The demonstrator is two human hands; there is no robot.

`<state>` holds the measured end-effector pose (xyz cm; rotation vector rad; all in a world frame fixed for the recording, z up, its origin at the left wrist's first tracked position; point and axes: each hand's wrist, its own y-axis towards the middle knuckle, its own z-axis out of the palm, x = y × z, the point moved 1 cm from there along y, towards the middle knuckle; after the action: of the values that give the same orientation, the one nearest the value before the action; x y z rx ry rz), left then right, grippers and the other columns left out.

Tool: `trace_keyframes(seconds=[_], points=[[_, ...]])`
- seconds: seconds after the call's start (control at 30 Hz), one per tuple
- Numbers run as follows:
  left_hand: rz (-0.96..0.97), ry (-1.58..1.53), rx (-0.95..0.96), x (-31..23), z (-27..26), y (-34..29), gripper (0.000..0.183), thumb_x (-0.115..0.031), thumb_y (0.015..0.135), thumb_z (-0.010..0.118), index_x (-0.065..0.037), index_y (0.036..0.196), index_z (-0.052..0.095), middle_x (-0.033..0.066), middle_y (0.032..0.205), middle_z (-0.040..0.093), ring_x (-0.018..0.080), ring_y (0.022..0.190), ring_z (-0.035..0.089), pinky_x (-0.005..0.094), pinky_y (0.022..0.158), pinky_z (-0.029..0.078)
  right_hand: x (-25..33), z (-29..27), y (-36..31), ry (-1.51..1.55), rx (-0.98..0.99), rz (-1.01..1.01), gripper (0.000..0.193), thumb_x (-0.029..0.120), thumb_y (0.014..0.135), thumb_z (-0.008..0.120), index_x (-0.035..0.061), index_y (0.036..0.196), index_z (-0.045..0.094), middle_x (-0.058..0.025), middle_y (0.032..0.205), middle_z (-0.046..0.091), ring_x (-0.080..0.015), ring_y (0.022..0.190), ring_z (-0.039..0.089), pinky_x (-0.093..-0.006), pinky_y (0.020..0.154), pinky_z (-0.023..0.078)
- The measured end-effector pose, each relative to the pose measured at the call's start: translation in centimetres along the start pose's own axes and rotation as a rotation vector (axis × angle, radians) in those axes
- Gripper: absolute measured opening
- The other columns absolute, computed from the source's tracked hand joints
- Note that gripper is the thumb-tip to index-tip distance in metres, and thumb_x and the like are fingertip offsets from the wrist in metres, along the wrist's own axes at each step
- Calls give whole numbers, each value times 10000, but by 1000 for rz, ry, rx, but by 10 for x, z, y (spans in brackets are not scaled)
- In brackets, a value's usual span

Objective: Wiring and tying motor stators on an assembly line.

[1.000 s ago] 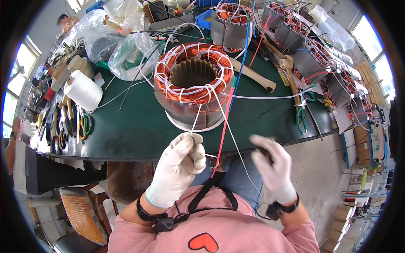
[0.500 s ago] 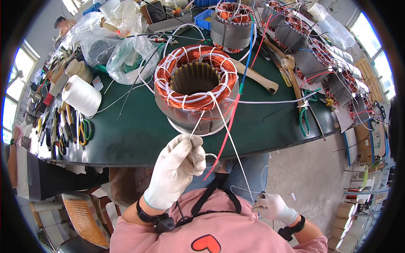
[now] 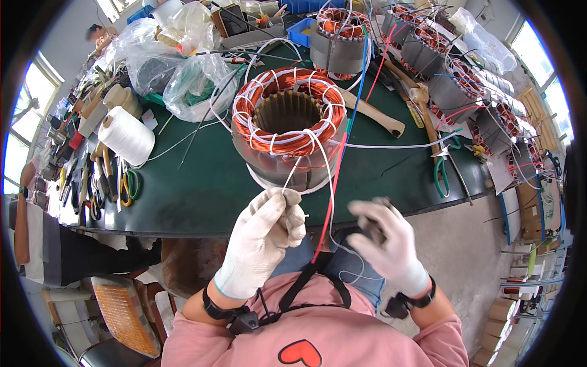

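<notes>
A motor stator point(image 3: 287, 165) stands upright near the table's front edge, its copper winding ring point(image 3: 249, 131) laced with white cord. My left hand point(image 3: 260, 244), in a white glove, is just in front of it, thumb and fingers pinched on a white cord point(image 3: 292, 174) that runs up to the winding. My right hand point(image 3: 391, 248), gloved too, is raised to the right with fingers apart and slightly blurred; its fingertips look dark. Between the hands, a second length of cord point(image 3: 334, 202) hangs slack from the winding toward my lap, beside red sleeved leads point(image 3: 324, 232).
More wound stators point(image 3: 339, 46) stand behind and along the right. A mallet point(image 3: 379, 116), green-handled scissors point(image 3: 440, 174) and hand tools lie right of the stator. At left are a white thread cone point(image 3: 127, 136), plastic bags point(image 3: 199, 85) and more tools point(image 3: 101, 174). Another person's arm point(image 3: 23, 214) shows far left.
My right hand has come up from low right beside my lap to the table edge, letting go of the cord, which has gone slack. The left hand keeps its pinch.
</notes>
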<state>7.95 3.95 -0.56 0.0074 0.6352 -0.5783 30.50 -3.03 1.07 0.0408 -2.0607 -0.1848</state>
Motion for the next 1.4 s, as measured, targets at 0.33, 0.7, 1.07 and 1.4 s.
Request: trace_keyframes(seconds=[0.33,0.7,1.07,1.4], points=[[548,1121,-168,-16,-3,-37,110,-48,953,584,-10,994,679,75,793,640,181,648,578,325,611,480,6,-16,-18,73,-42,-251,152,110,811,832,31,906,743,-54,861,694,-200,729,639,-291,693,516],[-502,109,93,-22,27,-38,183,-142,920,687,34,961,711,205,953,748,192,608,636,273,558,490,15,5,-24,385,245,-110,301,290,1009,669,0,928,683,-105,792,674,-229,653,630,-312,630,514],[196,461,74,7,22,-27,218,-193,935,760,4,1012,709,82,984,652,159,846,621,283,759,499,22,25,-19,191,298,-178,154,155,930,742,4,942,714,-128,839,703,-263,730,695,-331,665,550],[907,1985,382,-7,26,-22,231,-206,723,782,-153,942,731,-25,893,689,207,812,661,363,744,509,29,24,-17,158,212,-335,80,91,851,773,32,897,744,-97,715,667,-252,603,658,-327,567,512]])
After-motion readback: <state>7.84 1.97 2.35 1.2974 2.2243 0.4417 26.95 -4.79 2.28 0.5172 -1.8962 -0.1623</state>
